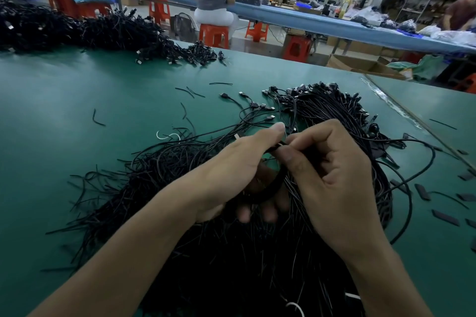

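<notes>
Both grips are closed on one coiled cable (273, 188), which I see held just above the middle of the big cable heap (206, 260). My left hand (231, 170) comes in from the lower left. Its fingers curl under the coil so that their tips show below it, and the thumb lies along the top. My right hand (337, 183) comes in from the lower right with its back to the camera. Its thumb and forefinger pinch a short black strand (279, 147) at the top of the coil, close against the left thumb. I cannot tell whether that strand is the cable's own end or a separate tie.

The heap spreads out under both forearms on the green worktop (77, 116), and its plug ends fan out on the far side. Left of the heap lie short loose black ties (98, 118) and a white one (167, 135). Right of the heap, flat dark strips (445, 218) are scattered. Well beyond the heap, at the far left of the worktop, sits a second pile of cables (77, 28).
</notes>
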`<state>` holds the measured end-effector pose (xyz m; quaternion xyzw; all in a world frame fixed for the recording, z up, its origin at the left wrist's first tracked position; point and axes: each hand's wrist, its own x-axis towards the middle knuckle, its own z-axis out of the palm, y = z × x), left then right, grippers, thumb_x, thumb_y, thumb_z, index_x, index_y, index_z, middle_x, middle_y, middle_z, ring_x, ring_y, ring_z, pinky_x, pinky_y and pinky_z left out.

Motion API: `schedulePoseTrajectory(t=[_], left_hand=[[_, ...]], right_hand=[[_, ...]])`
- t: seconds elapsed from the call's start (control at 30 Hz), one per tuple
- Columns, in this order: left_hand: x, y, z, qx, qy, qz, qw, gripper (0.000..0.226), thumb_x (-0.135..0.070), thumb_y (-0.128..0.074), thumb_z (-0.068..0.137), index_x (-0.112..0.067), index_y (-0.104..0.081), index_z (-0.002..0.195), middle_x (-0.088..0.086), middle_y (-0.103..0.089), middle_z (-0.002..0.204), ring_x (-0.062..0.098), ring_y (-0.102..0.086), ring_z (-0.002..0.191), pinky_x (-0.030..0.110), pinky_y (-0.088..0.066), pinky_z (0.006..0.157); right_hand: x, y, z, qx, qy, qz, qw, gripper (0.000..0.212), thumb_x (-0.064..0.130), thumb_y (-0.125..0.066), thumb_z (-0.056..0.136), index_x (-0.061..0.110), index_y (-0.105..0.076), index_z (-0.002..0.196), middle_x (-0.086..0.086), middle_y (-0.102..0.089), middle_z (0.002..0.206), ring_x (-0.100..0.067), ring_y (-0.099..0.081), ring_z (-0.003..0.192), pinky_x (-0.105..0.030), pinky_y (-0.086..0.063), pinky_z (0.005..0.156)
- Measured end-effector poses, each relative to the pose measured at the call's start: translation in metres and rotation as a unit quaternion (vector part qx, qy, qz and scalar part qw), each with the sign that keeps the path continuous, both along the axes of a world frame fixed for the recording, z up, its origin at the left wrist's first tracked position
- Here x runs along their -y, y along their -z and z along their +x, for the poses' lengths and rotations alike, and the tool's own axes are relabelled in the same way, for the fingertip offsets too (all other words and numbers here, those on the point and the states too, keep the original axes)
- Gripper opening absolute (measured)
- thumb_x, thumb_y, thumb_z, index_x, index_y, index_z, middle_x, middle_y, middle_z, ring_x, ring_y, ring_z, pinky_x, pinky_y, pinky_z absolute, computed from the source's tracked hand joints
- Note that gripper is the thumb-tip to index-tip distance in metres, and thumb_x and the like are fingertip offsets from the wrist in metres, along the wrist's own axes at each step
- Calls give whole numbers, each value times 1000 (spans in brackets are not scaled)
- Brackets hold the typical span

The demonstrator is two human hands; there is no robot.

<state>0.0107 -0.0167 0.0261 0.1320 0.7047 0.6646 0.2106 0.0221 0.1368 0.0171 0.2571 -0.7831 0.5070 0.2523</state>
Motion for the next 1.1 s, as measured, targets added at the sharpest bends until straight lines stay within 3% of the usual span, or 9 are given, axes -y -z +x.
schedulePoseTrajectory(t=[0.13, 0.27, 0.43, 0.57, 0.63, 0.7, 0.77, 0.87, 1.1], left_hand=[[0, 9, -10, -101, -122, -94, 983, 71, -64, -28, 99, -20, -64, 56, -9, -45, 44, 8, -35, 36, 15, -27, 36], [12, 15, -21, -173, -207, -105, 957, 66, -66, -29, 98, -20, -40, 51, -6, -33, 48, 11, -27, 41, 21, -25, 41], [15, 21, -27, -166, -243, -76, 953, 71, -65, -30, 99, -23, -36, 42, 3, -46, 51, 18, -37, 47, 27, -35, 52], [12, 23, -25, -154, -241, -90, 954, 85, -67, -16, 99, -17, -45, 37, 9, -58, 48, 2, -50, 38, 27, -39, 63], [11, 24, -25, -159, -245, -96, 952, 80, -72, -10, 95, -12, -34, 48, 7, -46, 43, 0, -65, 56, 18, -39, 61], [11, 25, -25, -147, -243, -90, 955, 76, -75, -10, 91, -6, -27, 63, 1, -43, 40, -3, -44, 86, 11, -36, 48], [11, 23, -25, -134, -236, -74, 960, 73, -66, -19, 98, 0, -26, 68, -2, -36, 42, -3, -19, 70, 8, -33, 42], [11, 20, -24, -141, -233, -45, 961, 68, -58, -35, 101, -4, -47, 61, -2, -32, 48, 9, -23, 41, 11, -27, 37], [3, 9, -11, -186, -119, 6, 975, 65, -56, -42, 100, -12, -66, 59, -10, -39, 42, 6, -26, 34, 11, -23, 37]], right_hand=[[-10, 0, -5, 128, 19, 37, 991, 20, 40, -74, 82, 31, -61, 93, 11, -69, 85, -9, -67, 79, -18, -52, 66], [-20, 8, -9, 304, 37, 296, 905, 34, 56, -72, 75, 35, -60, 99, 13, -67, 85, 6, -63, 80, -11, -53, 69], [-5, 21, -8, 325, 29, 362, 873, 19, 48, -70, 87, 29, -69, 91, 11, -67, 86, -2, -64, 78, -28, -58, 75], [-2, 22, -8, 305, 42, 339, 889, 11, 39, -68, 91, 28, -69, 86, 11, -66, 83, -3, -64, 75, -22, -56, 69], [-4, 20, -9, 294, 38, 318, 901, 12, 38, -70, 90, 31, -68, 81, 12, -66, 76, 0, -64, 70, -13, -49, 60], [-8, 15, -9, 276, 44, 277, 919, 13, 38, -72, 87, 33, -67, 77, 12, -67, 70, 5, -63, 68, -8, -46, 57], [-12, 10, -10, 264, 45, 196, 943, 10, 35, -74, 85, 31, -68, 78, 13, -71, 69, 2, -66, 63, -10, -49, 58], [-15, 5, -10, 221, 54, 31, 973, 8, 20, -75, 85, 24, -68, 82, 7, -74, 70, -9, -71, 63, -19, -53, 58], [2, 3, -5, 121, 71, -271, 952, 14, 3, -71, 86, 17, -68, 83, -3, -75, 79, -17, -73, 75, -20, -55, 65]])
